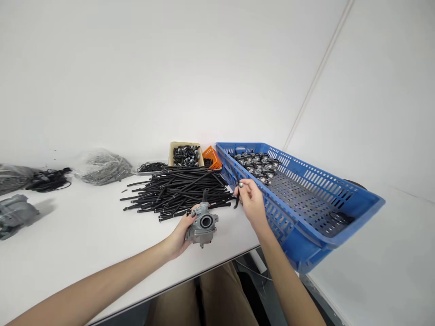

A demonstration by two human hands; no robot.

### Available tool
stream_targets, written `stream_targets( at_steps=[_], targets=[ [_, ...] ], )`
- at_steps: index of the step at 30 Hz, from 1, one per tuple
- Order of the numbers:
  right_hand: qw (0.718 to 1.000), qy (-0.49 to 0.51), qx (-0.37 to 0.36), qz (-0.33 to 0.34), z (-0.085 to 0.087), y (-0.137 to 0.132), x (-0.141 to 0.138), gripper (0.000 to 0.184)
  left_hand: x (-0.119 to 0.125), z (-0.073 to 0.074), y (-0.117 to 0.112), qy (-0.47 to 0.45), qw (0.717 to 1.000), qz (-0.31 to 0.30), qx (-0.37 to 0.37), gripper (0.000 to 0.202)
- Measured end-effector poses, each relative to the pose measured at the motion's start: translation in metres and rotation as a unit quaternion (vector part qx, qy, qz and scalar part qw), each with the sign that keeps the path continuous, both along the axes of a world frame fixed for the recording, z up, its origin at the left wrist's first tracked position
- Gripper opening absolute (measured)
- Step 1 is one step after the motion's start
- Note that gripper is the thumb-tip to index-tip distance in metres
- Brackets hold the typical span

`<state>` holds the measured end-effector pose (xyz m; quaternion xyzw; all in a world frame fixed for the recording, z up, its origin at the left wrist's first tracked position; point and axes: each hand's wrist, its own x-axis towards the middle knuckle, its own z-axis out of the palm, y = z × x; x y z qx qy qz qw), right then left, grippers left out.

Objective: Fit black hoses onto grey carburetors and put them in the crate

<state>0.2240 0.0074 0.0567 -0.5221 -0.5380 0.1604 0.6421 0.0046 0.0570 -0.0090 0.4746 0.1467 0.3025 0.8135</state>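
Note:
My left hand (183, 233) is closed round a grey metal carburetor (203, 228), held just above the table with its round bore facing me. A black cap or stub stands up from its top. In my right hand (249, 199) a short black rubber hose (237, 200) is pinched between thumb and fingers, beside the near wall of the blue crate. A pile of black hoses (183, 188) lies on the table behind the carburetor, several with small clips on their ends.
The blue crate (292, 222) holds rows of carburetors (260, 165). Behind the hoses stand a cream bin (171, 156) of black parts and a tilted orange basket (216, 159). Left are bagged metal parts (103, 167), black cords (49, 179) and more carburetors (15, 215). The table's front edge (176, 280) is near my lap.

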Motion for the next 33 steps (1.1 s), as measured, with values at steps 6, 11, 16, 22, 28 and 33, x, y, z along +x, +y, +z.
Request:
stream_targets(
  at_steps=[6,11,16,22,28,33],
  targets=[
    [0.976,0.182,0.060,0.104,-0.014,-0.038,-0.030,0.029,0.006,0.010,0.002,-0.004,0.993,0.112,-0.028,0.070],
    [0.969,0.217,0.088,0.080,-0.051,-0.051,-0.062,0.019,0.009,0.010,0.005,-0.018,0.981,0.189,-0.049,0.065],
    [0.962,0.219,0.164,0.008,-0.056,-0.055,-0.075,0.009,0.011,0.007,0.006,-0.026,0.969,0.228,-0.088,0.066],
    [0.972,0.162,0.172,-0.011,-0.061,-0.048,-0.075,0.010,0.012,0.007,0.006,-0.024,0.969,0.229,-0.087,0.064],
    [0.995,0.093,-0.030,0.000,-0.082,-0.030,-0.077,0.022,0.012,0.007,0.006,-0.020,0.970,0.232,-0.074,0.061],
    [0.985,0.151,-0.070,0.054,-0.077,-0.034,-0.076,0.036,0.014,0.007,0.005,-0.029,0.972,0.226,-0.061,0.057]
  ],
)
